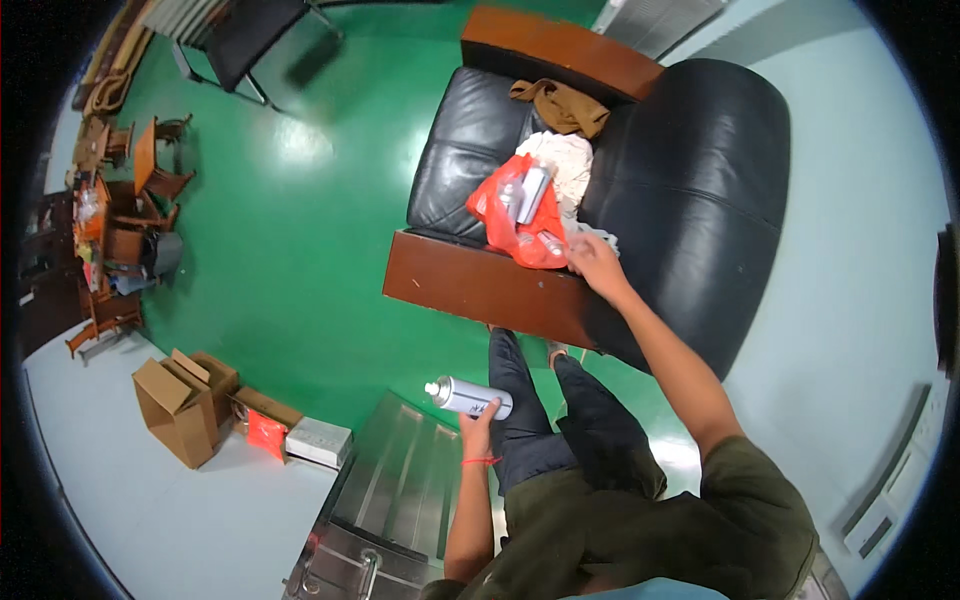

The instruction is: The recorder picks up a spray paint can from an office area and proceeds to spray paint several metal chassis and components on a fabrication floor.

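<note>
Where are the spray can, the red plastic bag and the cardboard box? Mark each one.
spray can (470, 397): head view, on its silver body.
red plastic bag (497, 215): head view, on its left side.
cardboard box (172, 412): head view, on its front wall.

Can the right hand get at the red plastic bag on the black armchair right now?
Probably yes: the right hand is already at the edge of the red bag on the armchair, with nothing between them.

Silver spray can (470, 397), red bag (512, 222), black armchair (690, 190)
</note>
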Motion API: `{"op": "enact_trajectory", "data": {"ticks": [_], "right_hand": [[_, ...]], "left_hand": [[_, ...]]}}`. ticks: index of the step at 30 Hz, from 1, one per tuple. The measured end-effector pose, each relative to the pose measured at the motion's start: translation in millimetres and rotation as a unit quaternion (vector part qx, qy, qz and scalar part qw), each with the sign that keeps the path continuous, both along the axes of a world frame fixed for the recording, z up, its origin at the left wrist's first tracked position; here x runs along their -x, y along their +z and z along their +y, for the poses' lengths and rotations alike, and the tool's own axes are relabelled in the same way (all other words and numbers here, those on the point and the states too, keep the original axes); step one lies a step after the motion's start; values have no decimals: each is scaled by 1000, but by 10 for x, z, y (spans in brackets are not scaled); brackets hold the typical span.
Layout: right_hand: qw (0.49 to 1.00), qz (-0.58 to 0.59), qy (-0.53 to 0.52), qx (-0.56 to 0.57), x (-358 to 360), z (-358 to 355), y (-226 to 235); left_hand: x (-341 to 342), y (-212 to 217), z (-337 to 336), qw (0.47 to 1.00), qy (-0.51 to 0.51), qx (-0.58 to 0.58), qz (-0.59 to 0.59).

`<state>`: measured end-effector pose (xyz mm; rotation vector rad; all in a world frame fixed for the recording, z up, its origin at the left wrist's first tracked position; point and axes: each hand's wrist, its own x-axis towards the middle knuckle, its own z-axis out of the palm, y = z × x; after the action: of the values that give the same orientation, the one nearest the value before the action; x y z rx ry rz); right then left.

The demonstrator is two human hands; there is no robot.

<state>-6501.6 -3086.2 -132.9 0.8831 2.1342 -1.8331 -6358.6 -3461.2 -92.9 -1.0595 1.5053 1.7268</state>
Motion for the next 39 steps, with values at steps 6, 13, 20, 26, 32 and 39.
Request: {"op": "enact_trajectory", "data": {"ticks": [6, 13, 20, 26, 32, 39], "right_hand": [[963, -81, 97, -240, 1748, -61, -1564], [947, -219, 25, -233, 1983, -401, -2277], [993, -31, -24, -114, 1089, -464, -1121], [975, 81, -181, 101, 679, -149, 21], [837, 187, -339, 387, 260, 49, 723], [719, 183, -380, 552, 102, -161, 1388]], "left_hand": [[216, -151, -434, 999, 3, 23, -22], [498, -238, -709, 997, 35, 38, -61], [745, -223, -720, 999, 4, 13, -44], [1114, -297, -580, 999, -40, 15, -20], [1539, -248, -331, 991, -108, 10, 78], [1668, 12, -87, 976, -183, -17, 117]]}}
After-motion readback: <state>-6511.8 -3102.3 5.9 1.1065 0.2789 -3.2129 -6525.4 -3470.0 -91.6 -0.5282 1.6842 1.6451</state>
